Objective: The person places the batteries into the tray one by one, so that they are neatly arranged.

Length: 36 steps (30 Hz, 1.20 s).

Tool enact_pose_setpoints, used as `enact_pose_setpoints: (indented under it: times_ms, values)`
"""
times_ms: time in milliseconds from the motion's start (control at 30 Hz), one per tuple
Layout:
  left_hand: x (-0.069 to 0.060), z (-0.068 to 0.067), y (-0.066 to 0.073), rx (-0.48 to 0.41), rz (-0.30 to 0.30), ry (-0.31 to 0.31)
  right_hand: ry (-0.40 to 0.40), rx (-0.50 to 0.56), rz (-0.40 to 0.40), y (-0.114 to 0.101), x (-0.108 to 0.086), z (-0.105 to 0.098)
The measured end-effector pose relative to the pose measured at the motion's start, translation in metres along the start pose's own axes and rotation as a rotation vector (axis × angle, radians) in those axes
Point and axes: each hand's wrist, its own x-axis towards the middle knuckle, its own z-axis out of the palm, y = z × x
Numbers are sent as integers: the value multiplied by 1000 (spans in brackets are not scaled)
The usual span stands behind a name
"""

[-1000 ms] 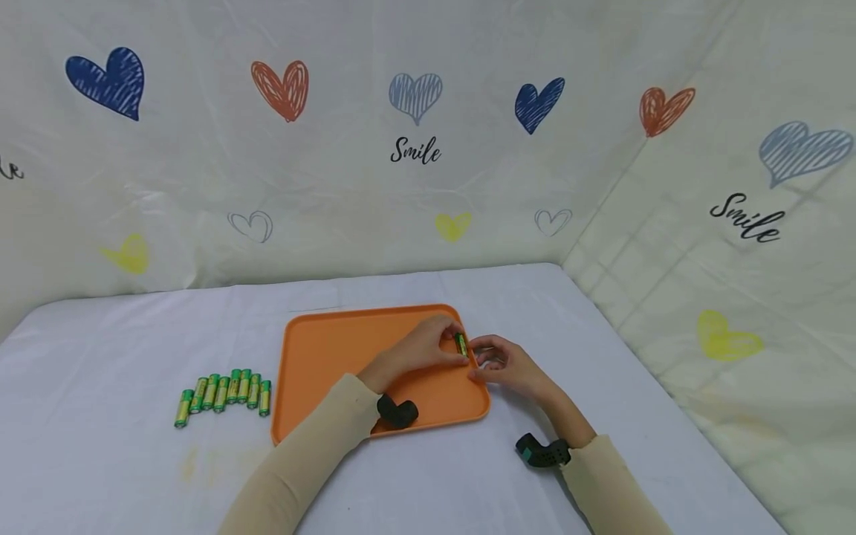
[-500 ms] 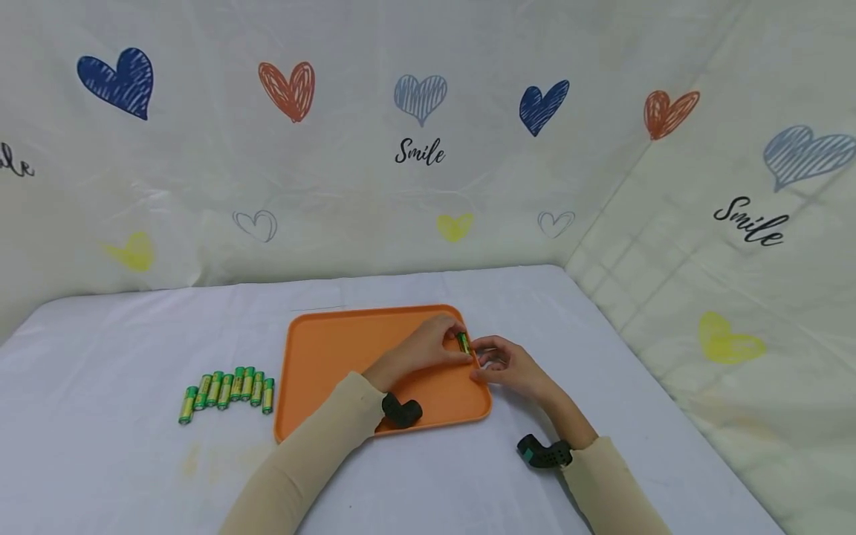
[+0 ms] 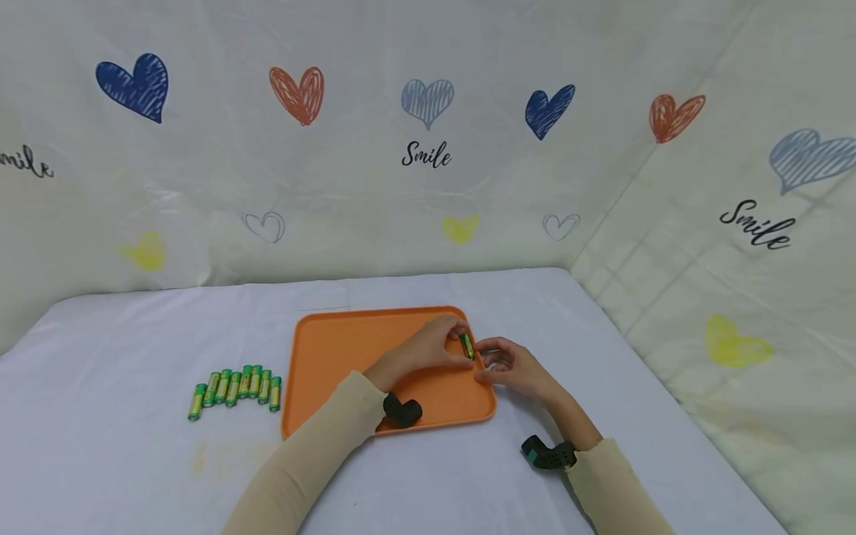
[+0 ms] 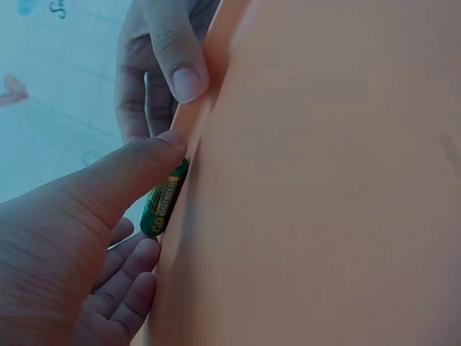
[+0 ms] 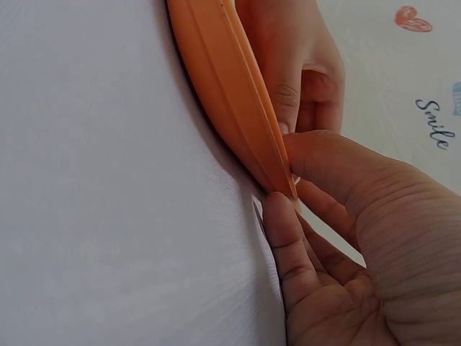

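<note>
Between thumb and fingertips, my left hand (image 3: 431,345) pinches a green and yellow AA battery (image 3: 467,346) by its two ends. The battery lies along the inner right edge of an orange tray (image 3: 341,349). In the left wrist view the battery (image 4: 164,202) shows its dark green end with lettering, tight against the tray wall. My right hand (image 3: 518,368) holds that same rim from outside; in the right wrist view its thumb is at the top of the orange rim (image 5: 230,94) and its index fingertip on the outer side.
Several more green and yellow batteries (image 3: 234,386) lie in an uneven row on the white cloth (image 3: 134,461), left of the tray. Behind and to the right hangs a pale curtain (image 3: 361,193) printed with hearts. Each wrist wears a black camera mount (image 3: 548,453).
The head view has turned a little, so the scene sits slightly further right. Both hands keep their holds on the battery and the rim.
</note>
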Motion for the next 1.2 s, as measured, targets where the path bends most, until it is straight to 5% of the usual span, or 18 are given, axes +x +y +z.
enact_pose_setpoints:
  times_ms: [300, 900, 1200]
  values:
    - [-5, -6, -1, -20, 45, 12, -9, -12, -44, 0, 1, -2]
    - [-20, -20, 6, -74, -84, 18, 16, -55, 16, -1, 1, 0]
    - [-25, -26, 13, -65, -43, 49, 15, -54, 10, 0, 2, -1]
